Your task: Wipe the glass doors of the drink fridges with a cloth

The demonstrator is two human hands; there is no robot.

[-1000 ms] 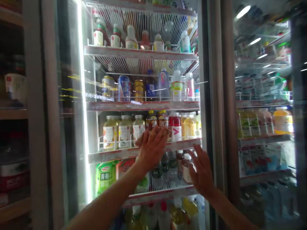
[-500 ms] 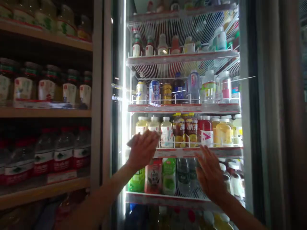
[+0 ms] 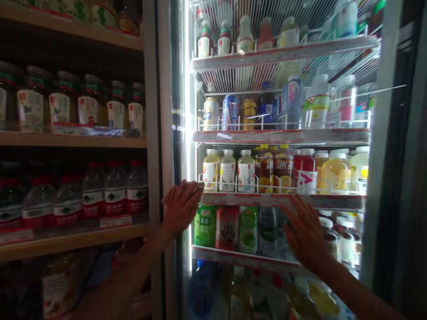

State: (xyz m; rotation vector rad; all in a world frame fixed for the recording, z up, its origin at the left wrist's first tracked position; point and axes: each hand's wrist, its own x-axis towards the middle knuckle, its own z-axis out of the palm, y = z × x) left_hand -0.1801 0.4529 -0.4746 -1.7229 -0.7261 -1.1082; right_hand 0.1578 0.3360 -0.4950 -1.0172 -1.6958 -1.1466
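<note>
My left hand [image 3: 180,206] lies palm-forward against the glass door [image 3: 227,275] of a lit drinks cooler, near the door's left frame. A pale folded cloth [image 3: 199,183] is under its fingers; only the edges show, the rest hidden by the hand. On the right, my right hand [image 3: 305,235] faces the glass with its fingers stretched and slightly spread, holding nothing. Behind the pane stand white-capped tea bottles [image 3: 246,171], a red drink bottle [image 3: 305,171] and a green bottle [image 3: 204,226].
Left of the cooler, a wooden shelf [image 3: 83,141] bears jars [image 3: 60,104]; red-capped water bottles [image 3: 115,193] stand lower down. A bright light strip [image 3: 187,89] runs along the cooler's left side. Reflections cross the glass. The right door frame [image 3: 388,133] is vertical.
My left hand has moved left and a little down across the glass with the cloth, towards the door frame. My right hand stays near the same shelf. The view has shifted and come closer.
</note>
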